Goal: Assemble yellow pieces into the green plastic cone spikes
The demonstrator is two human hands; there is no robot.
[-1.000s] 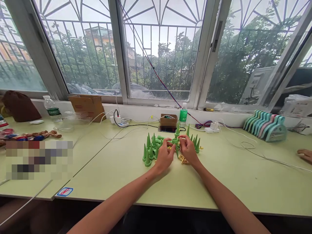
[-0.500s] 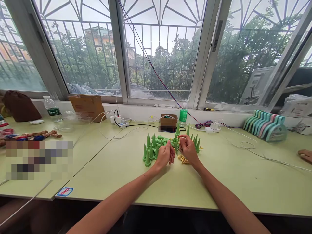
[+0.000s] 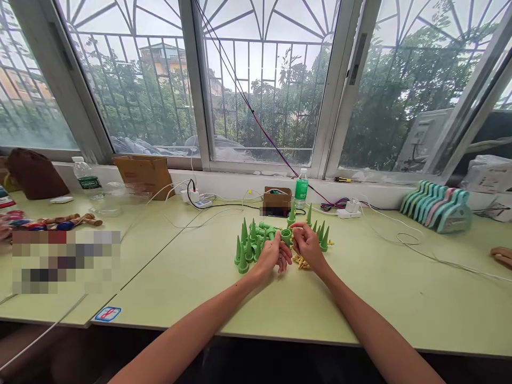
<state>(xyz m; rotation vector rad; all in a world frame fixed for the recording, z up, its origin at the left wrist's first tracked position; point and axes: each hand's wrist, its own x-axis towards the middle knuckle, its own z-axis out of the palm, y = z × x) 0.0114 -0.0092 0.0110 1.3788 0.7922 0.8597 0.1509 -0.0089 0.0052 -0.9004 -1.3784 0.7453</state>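
Observation:
My left hand (image 3: 272, 257) grips a green plastic watering spike (image 3: 286, 235), its round, hollow open end turned up toward me. Just right of that opening is my right hand (image 3: 308, 247), thumb and fingertips pinched together; whatever they hold is too small to make out. Several green cone-shaped spikes (image 3: 242, 261) stand point up to the left of my hands, with other green parts (image 3: 264, 230) lying among them. More upright spikes (image 3: 324, 240) stand beyond my right hand. A small heap of yellow pieces (image 3: 301, 262) lies below it, partly covered.
A green-labelled bottle (image 3: 301, 189) and a small open box (image 3: 277, 200) stand at the back. White cables (image 3: 434, 258) cross the right side near a row of pastel hangers (image 3: 438, 208). Another person's hand (image 3: 502, 255) rests at the right edge. A cardboard box (image 3: 142, 176) stands back left.
The open end of the held spike has shifted slightly left and tilted more toward me. My right hand stays pinched close beside it. The view has shifted very slightly.

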